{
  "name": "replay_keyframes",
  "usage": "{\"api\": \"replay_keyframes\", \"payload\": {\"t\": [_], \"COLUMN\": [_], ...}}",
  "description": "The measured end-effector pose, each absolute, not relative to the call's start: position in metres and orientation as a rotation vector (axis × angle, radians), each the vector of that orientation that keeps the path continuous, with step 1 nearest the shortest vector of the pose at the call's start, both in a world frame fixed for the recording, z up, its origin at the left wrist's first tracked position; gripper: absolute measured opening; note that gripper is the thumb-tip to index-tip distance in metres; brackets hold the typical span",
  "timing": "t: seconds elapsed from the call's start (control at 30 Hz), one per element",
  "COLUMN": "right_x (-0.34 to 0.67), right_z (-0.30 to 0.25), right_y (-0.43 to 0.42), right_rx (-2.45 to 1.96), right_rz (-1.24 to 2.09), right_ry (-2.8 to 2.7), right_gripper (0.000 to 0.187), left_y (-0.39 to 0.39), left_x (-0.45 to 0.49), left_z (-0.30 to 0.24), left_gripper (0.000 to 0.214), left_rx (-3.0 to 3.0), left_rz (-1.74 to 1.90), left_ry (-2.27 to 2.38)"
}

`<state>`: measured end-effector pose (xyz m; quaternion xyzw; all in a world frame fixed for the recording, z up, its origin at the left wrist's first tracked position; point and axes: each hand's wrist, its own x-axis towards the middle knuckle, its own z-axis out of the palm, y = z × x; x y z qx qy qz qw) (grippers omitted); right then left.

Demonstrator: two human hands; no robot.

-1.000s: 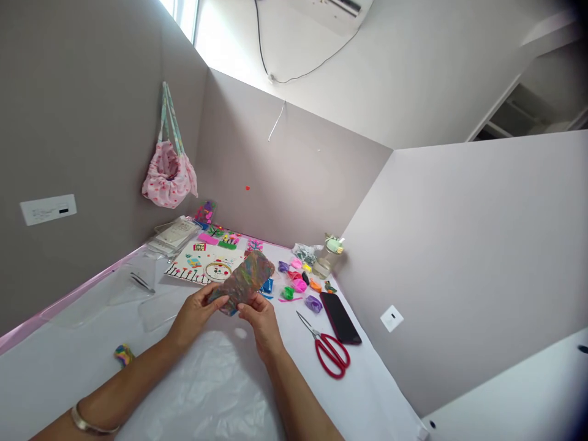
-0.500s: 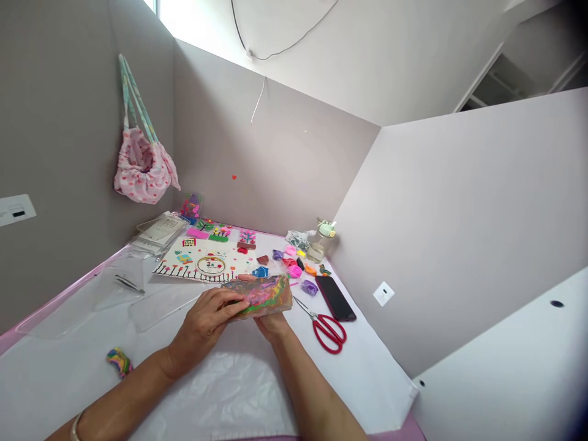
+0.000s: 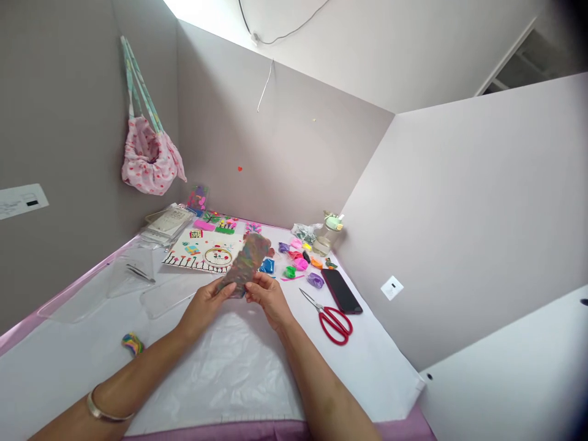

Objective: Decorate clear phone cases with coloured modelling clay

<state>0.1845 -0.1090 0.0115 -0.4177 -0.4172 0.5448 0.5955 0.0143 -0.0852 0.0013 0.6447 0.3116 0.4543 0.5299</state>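
Note:
Both hands hold a flat, oblong slab of marbled clay (image 3: 248, 260), mottled grey-brown, orange and green, with what looks like a clear plastic edge. It is tilted up over the table, its far end pointing away to the right. My left hand (image 3: 209, 306) grips its near left corner, thumb on top. At the near right edge, my right hand (image 3: 271, 299) pinches it between thumb and fingers. A twisted multicoloured clay piece (image 3: 133, 344) lies on the white table cover beyond my left forearm. Red-handled scissors (image 3: 327, 317) rest open-bladed to the right of my right hand.
A black phone (image 3: 342, 290) lies beside the scissors. Several wrapped clay lumps (image 3: 301, 264) and a bottle (image 3: 329, 236) stand at the back right. Behind the hands is a decorated white board (image 3: 202, 252). Tweezers (image 3: 140, 273) and clear plastic covers (image 3: 76, 300) lie left.
The slab has turned from lying crosswise to pointing away from me, showing a duller face. My right hand has come from beneath it to its near edge. The view has shifted slightly.

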Motion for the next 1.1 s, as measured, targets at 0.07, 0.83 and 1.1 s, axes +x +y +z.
{"api": "replay_keyframes", "payload": {"t": [0.07, 0.83, 1.1], "right_x": [0.183, 0.175, 0.176], "right_z": [0.008, 0.003, -0.004], "right_y": [-0.107, -0.108, -0.105], "right_rx": [-1.000, -1.050, -1.015], "right_rz": [1.242, 1.165, 1.174], "right_ry": [-0.951, -1.096, -1.065], "right_gripper": [0.034, 0.033, 0.038], "left_y": [-0.081, -0.071, -0.069], "left_x": [0.014, 0.008, 0.008], "left_z": [0.002, -0.004, -0.008], "left_gripper": [0.046, 0.031, 0.033], "left_rx": [1.400, 1.069, 1.064], "left_rz": [1.010, 0.841, 0.827], "left_ry": [0.710, 0.634, 0.613]}}
